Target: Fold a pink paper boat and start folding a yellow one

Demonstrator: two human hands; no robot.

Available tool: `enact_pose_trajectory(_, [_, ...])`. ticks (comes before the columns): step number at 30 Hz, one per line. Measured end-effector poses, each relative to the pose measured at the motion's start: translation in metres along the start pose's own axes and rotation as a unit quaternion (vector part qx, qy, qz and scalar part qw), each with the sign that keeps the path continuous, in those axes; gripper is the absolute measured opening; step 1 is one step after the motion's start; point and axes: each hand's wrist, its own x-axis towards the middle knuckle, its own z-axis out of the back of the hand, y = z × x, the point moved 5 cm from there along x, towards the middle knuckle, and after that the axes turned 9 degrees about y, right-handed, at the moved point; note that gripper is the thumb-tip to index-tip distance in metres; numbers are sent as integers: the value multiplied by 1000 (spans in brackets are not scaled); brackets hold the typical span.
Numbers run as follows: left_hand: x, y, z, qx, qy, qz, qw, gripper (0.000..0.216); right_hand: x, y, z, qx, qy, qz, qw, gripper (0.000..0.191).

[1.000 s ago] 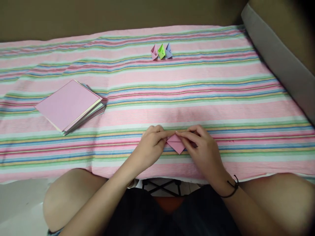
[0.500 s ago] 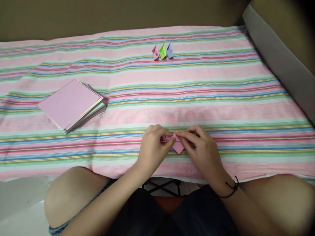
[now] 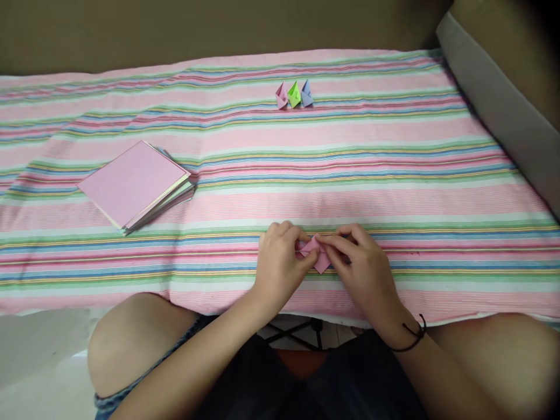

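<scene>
A small folded piece of pink paper (image 3: 322,265) lies between my two hands, close to the front edge of the striped cloth. My left hand (image 3: 282,259) pinches its left side, with the thumb pressed on the middle of the paper. From the other side, my right hand (image 3: 363,262) has thumb and forefinger closed on the paper's upper right edge. My fingers cover parts of its sides. Far back stand three small folded paper pieces: a pink one (image 3: 281,96), a green one (image 3: 294,94) and a blue one (image 3: 307,94).
A stack of square coloured paper (image 3: 133,184), pink on top, lies to the left. The striped cloth (image 3: 350,201) has some creases. A grey padded edge (image 3: 494,111) borders the right side, and a brown surface (image 3: 219,26) runs along the back.
My left thumb has moved to the right, further over the pink paper. My right hand keeps nearly the same pinch. The whole view has shifted slightly.
</scene>
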Motion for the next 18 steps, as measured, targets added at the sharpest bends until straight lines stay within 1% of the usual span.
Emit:
enact_pose_trajectory(4, [3, 2, 3, -42, 32, -15, 999, 1, 0, 0, 0, -3, -1, 6, 1000, 21])
enact_pose_trajectory(10, [10, 9, 6, -99, 92, -8, 991, 23, 0, -1, -1, -8, -1, 5, 1000, 22])
enact_pose_trajectory(13, [13, 13, 11, -134, 128, -24, 982, 32, 0, -1, 0, -5, -3, 8, 1000, 22])
enact_pose_trajectory(16, [12, 13, 15, -163, 177, -42, 970, 37, 0, 0, 0, -1, -5, 10, 1000, 22])
enact_pose_trajectory(18, [10, 11, 16, -153, 180, -46, 971, 36, 0, 0, 1, 4, -6, 6, 1000, 21])
